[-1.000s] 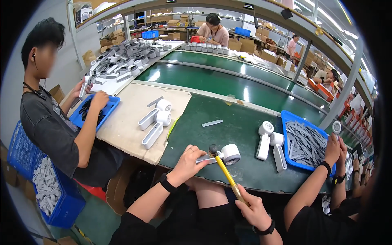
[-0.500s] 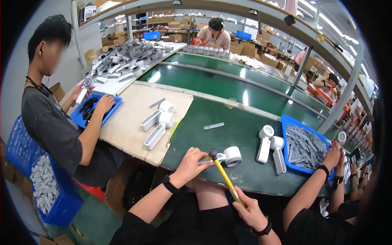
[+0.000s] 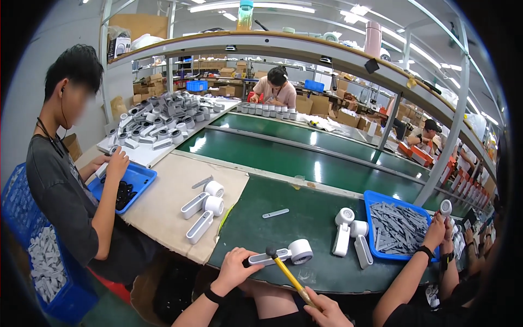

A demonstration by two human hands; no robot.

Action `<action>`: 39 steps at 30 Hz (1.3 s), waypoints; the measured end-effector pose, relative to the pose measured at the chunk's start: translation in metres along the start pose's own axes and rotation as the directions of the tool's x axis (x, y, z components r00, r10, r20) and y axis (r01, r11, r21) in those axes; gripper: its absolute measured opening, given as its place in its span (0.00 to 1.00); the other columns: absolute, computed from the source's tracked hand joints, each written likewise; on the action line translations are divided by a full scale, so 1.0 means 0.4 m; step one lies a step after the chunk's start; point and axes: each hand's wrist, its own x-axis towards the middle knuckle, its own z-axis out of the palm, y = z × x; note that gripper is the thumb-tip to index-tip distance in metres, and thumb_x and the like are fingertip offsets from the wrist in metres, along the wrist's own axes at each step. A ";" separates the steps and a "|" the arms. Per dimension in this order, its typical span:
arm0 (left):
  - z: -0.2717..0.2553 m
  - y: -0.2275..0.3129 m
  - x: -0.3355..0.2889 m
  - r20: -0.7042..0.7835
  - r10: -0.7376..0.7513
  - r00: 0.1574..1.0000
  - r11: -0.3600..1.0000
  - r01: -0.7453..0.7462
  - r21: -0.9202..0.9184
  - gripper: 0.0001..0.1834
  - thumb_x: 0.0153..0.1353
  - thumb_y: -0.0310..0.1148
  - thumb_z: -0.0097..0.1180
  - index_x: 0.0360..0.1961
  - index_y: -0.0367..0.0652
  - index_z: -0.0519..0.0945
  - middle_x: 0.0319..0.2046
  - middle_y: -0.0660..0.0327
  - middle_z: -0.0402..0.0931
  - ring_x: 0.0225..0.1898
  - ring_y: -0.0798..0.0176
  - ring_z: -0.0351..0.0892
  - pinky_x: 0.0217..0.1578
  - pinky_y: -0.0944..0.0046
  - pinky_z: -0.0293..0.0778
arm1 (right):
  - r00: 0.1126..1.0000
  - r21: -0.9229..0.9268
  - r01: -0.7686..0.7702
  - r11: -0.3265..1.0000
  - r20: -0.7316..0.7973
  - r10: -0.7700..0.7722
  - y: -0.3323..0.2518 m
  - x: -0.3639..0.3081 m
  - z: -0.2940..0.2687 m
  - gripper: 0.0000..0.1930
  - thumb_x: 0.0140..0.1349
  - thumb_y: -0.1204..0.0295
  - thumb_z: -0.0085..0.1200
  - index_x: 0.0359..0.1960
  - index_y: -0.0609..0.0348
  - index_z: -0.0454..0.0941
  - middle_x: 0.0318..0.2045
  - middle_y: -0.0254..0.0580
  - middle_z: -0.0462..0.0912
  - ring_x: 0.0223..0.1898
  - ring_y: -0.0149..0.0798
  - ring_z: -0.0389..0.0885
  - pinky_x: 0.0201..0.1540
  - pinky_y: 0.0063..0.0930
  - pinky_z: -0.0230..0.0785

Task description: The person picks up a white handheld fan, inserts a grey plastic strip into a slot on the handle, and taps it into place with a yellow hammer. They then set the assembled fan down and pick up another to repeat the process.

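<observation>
On the green worktop's near edge lies a white handheld fan (image 3: 300, 252), its round head to the right and its grey-faced handle to the left. My left hand (image 3: 235, 271) grips the end of that handle. A small hammer with a yellow shaft (image 3: 291, 277) and dark head is in my right hand (image 3: 327, 312), closed round its lower end. The hammer's head overlaps the fan's handle in the picture; whether they touch, I cannot tell. Farther off lies a loose grey strip (image 3: 275, 213). Two more white fans (image 3: 342, 240) rest to the right.
A blue tray (image 3: 370, 220) of grey strips stands at right, beside a co-worker's hands (image 3: 436, 231) holding a fan. Several fans (image 3: 200, 226) lie on the beige board at left. Another co-worker sits behind a blue tray (image 3: 143, 199). A shelf beam (image 3: 294, 41) crosses overhead.
The view has tilted upward, so the worktop sits lower in the picture. My grips on fan and hammer stay the same. The left co-worker's hand has moved from the tray to the held part.
</observation>
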 end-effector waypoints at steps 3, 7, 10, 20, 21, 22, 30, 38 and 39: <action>-0.002 0.000 0.004 0.008 -0.001 1.000 1.000 0.001 0.006 0.15 0.47 0.39 0.71 0.36 0.45 0.85 0.30 0.62 0.79 0.37 0.54 0.76 0.42 0.56 0.70 | 0.999 0.043 -0.042 0.998 -0.002 0.042 -0.029 0.012 -0.011 0.24 0.68 0.75 0.51 0.65 0.61 0.68 0.26 0.38 0.71 0.24 0.30 0.69 0.29 0.23 0.65; -0.003 0.006 0.016 0.014 -0.008 1.000 1.000 0.008 0.014 0.16 0.46 0.38 0.72 0.35 0.43 0.85 0.29 0.60 0.79 0.36 0.55 0.76 0.41 0.57 0.71 | 1.000 0.023 0.015 1.000 -0.019 -0.015 -0.047 0.019 -0.003 0.22 0.69 0.77 0.48 0.65 0.63 0.68 0.27 0.39 0.74 0.24 0.31 0.71 0.30 0.23 0.66; 0.003 -0.004 0.010 -0.006 0.013 1.000 1.000 -0.013 0.013 0.17 0.46 0.38 0.74 0.35 0.42 0.85 0.29 0.59 0.79 0.36 0.55 0.76 0.40 0.58 0.71 | 0.993 0.102 -0.117 0.988 0.034 0.114 -0.050 0.020 -0.001 0.22 0.70 0.76 0.48 0.66 0.63 0.67 0.31 0.36 0.77 0.25 0.28 0.70 0.31 0.20 0.66; -0.006 0.006 -0.001 0.002 -0.055 0.998 0.991 0.054 0.119 0.20 0.44 0.44 0.75 0.34 0.44 0.85 0.32 0.62 0.78 0.42 0.57 0.74 0.45 0.57 0.67 | 0.997 0.016 0.067 0.998 -0.024 -0.067 -0.055 0.036 0.019 0.22 0.69 0.75 0.51 0.63 0.67 0.69 0.35 0.42 0.81 0.29 0.29 0.71 0.37 0.24 0.69; -0.002 0.004 0.001 -0.003 -0.053 0.999 0.991 0.053 0.119 0.20 0.44 0.44 0.75 0.34 0.44 0.85 0.32 0.62 0.78 0.42 0.57 0.74 0.45 0.57 0.67 | 1.000 0.000 -0.008 1.000 0.020 0.008 -0.071 0.034 0.002 0.22 0.69 0.75 0.51 0.63 0.67 0.69 0.38 0.46 0.82 0.33 0.30 0.75 0.40 0.24 0.70; 0.001 0.001 -0.002 -0.021 -0.043 0.999 0.992 0.045 0.115 0.20 0.43 0.45 0.75 0.33 0.44 0.85 0.31 0.63 0.78 0.42 0.57 0.73 0.45 0.57 0.67 | 0.994 -0.017 -0.085 0.996 0.063 0.086 -0.090 0.027 -0.007 0.21 0.69 0.75 0.50 0.63 0.67 0.69 0.41 0.49 0.83 0.37 0.32 0.80 0.43 0.24 0.71; 0.003 -0.003 -0.005 -0.049 -0.053 0.997 0.989 0.059 0.138 0.19 0.42 0.44 0.75 0.32 0.45 0.85 0.30 0.64 0.76 0.42 0.56 0.73 0.44 0.56 0.66 | 0.995 -0.029 -0.068 0.997 0.069 0.070 -0.096 0.030 -0.002 0.21 0.69 0.75 0.50 0.63 0.68 0.69 0.37 0.54 0.82 0.34 0.35 0.80 0.42 0.28 0.71; 0.015 -0.019 -0.013 -0.020 -0.090 0.996 0.983 0.092 0.161 0.16 0.41 0.43 0.74 0.32 0.50 0.86 0.29 0.66 0.77 0.41 0.56 0.74 0.44 0.56 0.67 | 0.992 -0.034 0.000 0.999 0.124 0.004 -0.125 0.037 0.001 0.20 0.69 0.75 0.50 0.62 0.67 0.70 0.38 0.58 0.82 0.40 0.43 0.82 0.45 0.31 0.72; 0.022 -0.027 -0.015 -0.075 -0.036 0.997 0.974 0.052 0.221 0.15 0.41 0.42 0.73 0.31 0.50 0.86 0.28 0.66 0.77 0.41 0.56 0.75 0.43 0.56 0.67 | 0.998 -0.008 0.019 1.000 0.065 -0.018 -0.128 0.034 0.002 0.20 0.69 0.75 0.50 0.62 0.67 0.70 0.41 0.60 0.82 0.43 0.47 0.83 0.48 0.31 0.72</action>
